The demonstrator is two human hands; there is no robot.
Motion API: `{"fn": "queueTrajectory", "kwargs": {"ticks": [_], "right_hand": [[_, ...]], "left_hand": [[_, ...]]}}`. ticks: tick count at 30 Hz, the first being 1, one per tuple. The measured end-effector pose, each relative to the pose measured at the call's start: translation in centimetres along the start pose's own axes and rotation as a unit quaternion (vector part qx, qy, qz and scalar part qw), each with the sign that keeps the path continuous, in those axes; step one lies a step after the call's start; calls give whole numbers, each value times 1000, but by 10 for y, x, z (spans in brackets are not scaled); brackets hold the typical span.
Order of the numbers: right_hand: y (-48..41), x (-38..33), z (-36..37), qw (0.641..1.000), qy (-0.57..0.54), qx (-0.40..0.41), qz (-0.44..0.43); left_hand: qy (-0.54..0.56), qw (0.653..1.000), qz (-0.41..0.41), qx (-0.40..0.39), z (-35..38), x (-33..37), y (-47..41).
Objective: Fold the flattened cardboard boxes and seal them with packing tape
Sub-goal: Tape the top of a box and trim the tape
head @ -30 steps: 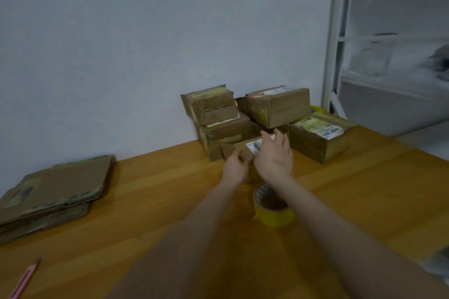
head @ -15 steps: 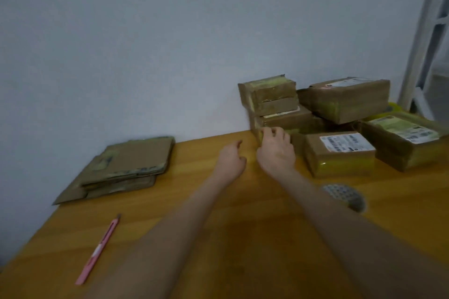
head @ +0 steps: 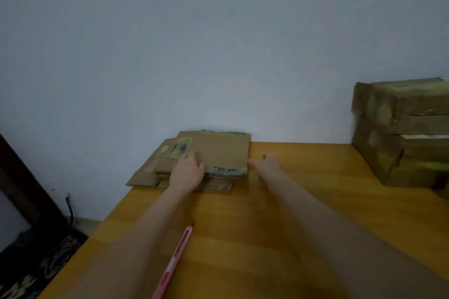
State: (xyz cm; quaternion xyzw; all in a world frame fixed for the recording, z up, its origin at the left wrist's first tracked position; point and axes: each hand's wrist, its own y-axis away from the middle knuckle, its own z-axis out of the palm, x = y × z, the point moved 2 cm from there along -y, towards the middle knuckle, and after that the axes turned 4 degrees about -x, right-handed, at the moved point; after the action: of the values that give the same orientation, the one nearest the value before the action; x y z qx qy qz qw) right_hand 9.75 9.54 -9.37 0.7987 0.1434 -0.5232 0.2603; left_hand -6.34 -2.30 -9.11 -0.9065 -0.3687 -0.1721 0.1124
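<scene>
Both relaxed: left hand (head: pixel 187 172) flat on flattened boxes (head: pixel 223 150); right hand (head: pixel 269 165) fingers (head: pixel 254 163) touch edge.

Pale bare wall (head: pixel 218 43) behind wooden table (head: pixel 328 165), dark patterned floor (head: pixel 48 262) at left

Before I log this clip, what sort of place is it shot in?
Probably a small home or shop packing corner rather than a warehouse: a wooden table against a plain wall, a pile of flattened cardboard boxes, taped boxes stacked at the right, and a pink utility knife.
</scene>
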Motion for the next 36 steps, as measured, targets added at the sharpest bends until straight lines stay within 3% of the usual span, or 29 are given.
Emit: {"fn": "queueTrajectory", "kwargs": {"ticks": [4, 11, 15, 20, 25, 29, 32, 36], "right_hand": [[-34, 2, 21, 998, -56, 12, 1], [-34, -4, 27, 986, -165, -15, 15], [-15, -10, 13, 973, -229, 25, 4], [3, -12, -12, 976, -209, 58, 2], [-3, -7, -5, 978, -201, 46, 22], [-20, -4, 12, 985, -171, 35, 17], [-29, -4, 9, 977, -209, 33, 15], [-13, 1, -21, 975, -219, 19, -35]], "left_hand": [[-71, 997, 14, -13, 24, -17, -14], [24, 999, 37, 5, 11, -20, -7], [49, 997, 61, 6, -9, -5, 8], [79, 995, 51, 29, -29, 7, 22], [-4, 996, 91, -8, -5, 18, 30], [-16, 999, 38, -29, 15, 4, 12], [43, 997, -15, 65, 7, -8, 0], [190, 963, -85, 172, -25, -6, -1]]}}
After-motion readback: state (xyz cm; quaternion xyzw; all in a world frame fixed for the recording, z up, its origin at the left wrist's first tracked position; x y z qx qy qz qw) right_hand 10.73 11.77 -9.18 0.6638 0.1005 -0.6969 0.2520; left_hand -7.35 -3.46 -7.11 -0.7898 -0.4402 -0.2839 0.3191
